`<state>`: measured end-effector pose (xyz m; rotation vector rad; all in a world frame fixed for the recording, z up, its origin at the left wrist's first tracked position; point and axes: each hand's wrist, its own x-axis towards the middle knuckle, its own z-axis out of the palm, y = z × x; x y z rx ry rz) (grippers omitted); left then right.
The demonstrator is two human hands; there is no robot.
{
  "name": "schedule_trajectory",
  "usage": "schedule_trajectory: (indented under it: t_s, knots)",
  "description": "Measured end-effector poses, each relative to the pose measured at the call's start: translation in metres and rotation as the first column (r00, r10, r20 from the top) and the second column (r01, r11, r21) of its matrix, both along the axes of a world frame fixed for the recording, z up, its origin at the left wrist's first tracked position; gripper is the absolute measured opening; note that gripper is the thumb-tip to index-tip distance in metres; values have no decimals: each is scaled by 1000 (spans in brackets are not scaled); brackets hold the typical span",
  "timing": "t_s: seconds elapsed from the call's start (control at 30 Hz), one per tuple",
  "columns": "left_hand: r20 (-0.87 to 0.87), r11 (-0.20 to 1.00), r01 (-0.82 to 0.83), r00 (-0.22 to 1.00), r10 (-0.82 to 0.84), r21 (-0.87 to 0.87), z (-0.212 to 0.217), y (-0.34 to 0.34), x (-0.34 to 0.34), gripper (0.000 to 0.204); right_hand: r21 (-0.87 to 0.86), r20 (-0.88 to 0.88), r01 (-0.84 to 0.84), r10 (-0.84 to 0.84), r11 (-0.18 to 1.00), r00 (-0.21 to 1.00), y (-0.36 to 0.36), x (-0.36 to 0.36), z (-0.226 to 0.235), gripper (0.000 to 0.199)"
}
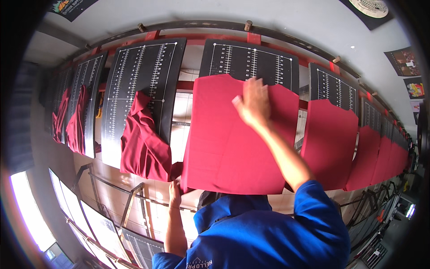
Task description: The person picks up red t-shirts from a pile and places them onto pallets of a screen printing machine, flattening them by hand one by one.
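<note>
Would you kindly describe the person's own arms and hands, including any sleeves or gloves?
Short blue sleeves cover the upper arms, leaving the forearms bare. Neither the left hand nor the right hand wears a glove; finer details are too blurred or small to tell.

"Where's it brightest?"
"Lower left — that window [31, 213] glares white, blown out."
"Anything soft?"
"The right hand [256, 102] is blurred — and straight lines bow toward the black, vignetted border."
</note>
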<state>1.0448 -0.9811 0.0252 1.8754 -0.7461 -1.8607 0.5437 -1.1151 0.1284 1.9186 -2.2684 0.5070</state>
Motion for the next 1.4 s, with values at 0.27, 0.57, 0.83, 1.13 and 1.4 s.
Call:
schedule_trajectory:
  t_s: [0.27, 0.57, 0.83, 1.13, 1.4]
  knots:
    - [386, 992, -86, 922, 44, 93, 13, 170, 82, 50, 206, 379, -732, 637, 649, 671, 121, 136, -6, 78]
    - [452, 937, 157, 892, 1, -313, 83, 119, -24, 25, 110, 235, -423, 390, 900, 891, -61, 140, -21, 81]
    - [849, 409, 828, 491, -196, -385, 128, 56, -139, 66, 212, 240, -750, 711, 626, 661, 80, 185, -26, 80]
    - [918, -28, 918, 396, -24, -396, 77, -175, -274, 77, 95, 76, 364, -372, 926, 925, 129, -81, -11, 71]
    - [973, -161, 963, 225, 39, -216, 68, -190, -434, 79, 289, 124, -341, 318, 894, 940, 351, 37, -5, 67]
